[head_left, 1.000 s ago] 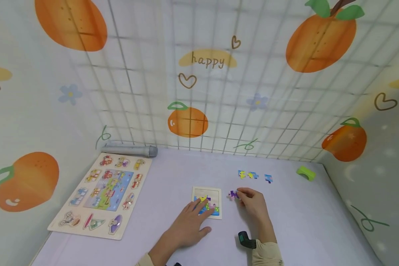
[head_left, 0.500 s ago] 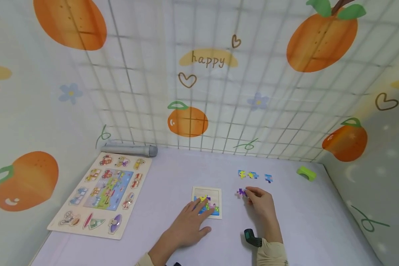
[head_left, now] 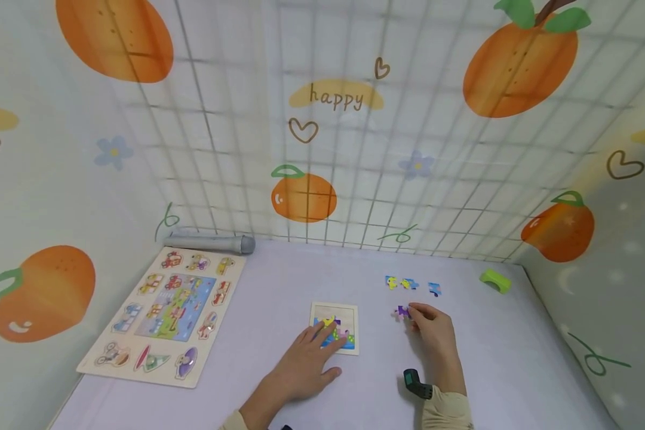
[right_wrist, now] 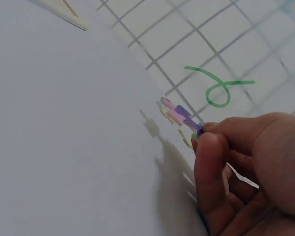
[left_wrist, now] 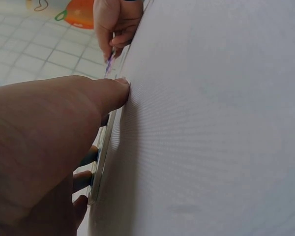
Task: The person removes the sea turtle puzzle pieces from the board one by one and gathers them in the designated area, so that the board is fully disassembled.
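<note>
My left hand [head_left: 303, 364] lies with its fingers extended across a small wooden jigsaw tray [head_left: 356, 319]. Part of a blue, yellow and pink picture fills the tray's lower half; the fingers cover some of it. In the left wrist view the thumb [left_wrist: 113, 93] is beside the tray's edge. To the right of the tray, my right hand [head_left: 434, 331] pinches a purple and pink jigsaw piece [head_left: 401, 312] between thumb and fingers. In the right wrist view this piece [right_wrist: 178, 114] is held tilted just above the table, casting a shadow.
Beyond my right hand lie loose jigsaw pieces [head_left: 408, 283], with one blue piece [head_left: 434, 289] slightly apart. A green arched block [head_left: 495, 280] is at the far right. On the left are a large wooden picture board [head_left: 126, 370] and a grey cylinder [head_left: 209, 242] by the back curtain.
My right hand has moved rightward, away from the tray, carrying the purple and pink jigsaw piece. My left hand has stayed on the tray.
</note>
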`<state>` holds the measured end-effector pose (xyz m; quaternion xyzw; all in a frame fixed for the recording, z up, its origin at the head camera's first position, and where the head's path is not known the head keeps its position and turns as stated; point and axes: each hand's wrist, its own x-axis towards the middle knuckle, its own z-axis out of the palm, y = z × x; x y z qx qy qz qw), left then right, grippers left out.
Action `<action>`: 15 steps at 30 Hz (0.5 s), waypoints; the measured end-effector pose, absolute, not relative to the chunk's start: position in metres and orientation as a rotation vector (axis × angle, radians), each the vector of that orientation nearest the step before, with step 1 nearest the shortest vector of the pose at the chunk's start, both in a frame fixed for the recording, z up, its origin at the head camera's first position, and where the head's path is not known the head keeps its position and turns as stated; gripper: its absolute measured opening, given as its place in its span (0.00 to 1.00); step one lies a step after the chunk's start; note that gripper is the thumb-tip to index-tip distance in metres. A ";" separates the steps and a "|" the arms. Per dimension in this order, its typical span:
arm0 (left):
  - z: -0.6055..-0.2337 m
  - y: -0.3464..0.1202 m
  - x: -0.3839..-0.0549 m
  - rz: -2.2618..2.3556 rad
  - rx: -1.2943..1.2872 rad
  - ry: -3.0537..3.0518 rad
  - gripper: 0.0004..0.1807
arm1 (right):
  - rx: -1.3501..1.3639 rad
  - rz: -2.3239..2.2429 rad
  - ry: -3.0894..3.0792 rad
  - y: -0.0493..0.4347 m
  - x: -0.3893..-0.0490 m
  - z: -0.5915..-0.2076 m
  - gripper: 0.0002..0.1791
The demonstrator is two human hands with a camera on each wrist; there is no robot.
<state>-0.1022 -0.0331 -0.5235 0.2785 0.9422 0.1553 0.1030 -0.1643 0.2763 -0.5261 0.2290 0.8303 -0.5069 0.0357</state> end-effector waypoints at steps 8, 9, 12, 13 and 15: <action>-0.525 -0.033 -0.102 0.464 0.823 2.783 0.32 | 0.803 -1.567 2.570 0.292 -0.164 -0.525 0.19; -0.525 -0.033 -0.102 0.468 0.823 2.782 0.32 | 0.815 -1.564 2.578 0.294 -0.164 -0.525 0.19; -0.524 -0.032 -0.103 0.474 0.824 2.784 0.32 | 0.843 -1.562 2.600 0.300 -0.165 -0.526 0.19; -0.524 -0.032 -0.103 0.475 0.824 2.785 0.32 | 0.855 -1.558 2.609 0.301 -0.165 -0.526 0.18; -0.524 -0.032 -0.103 0.477 0.826 2.785 0.32 | 0.878 -1.548 2.628 0.303 -0.166 -0.526 0.18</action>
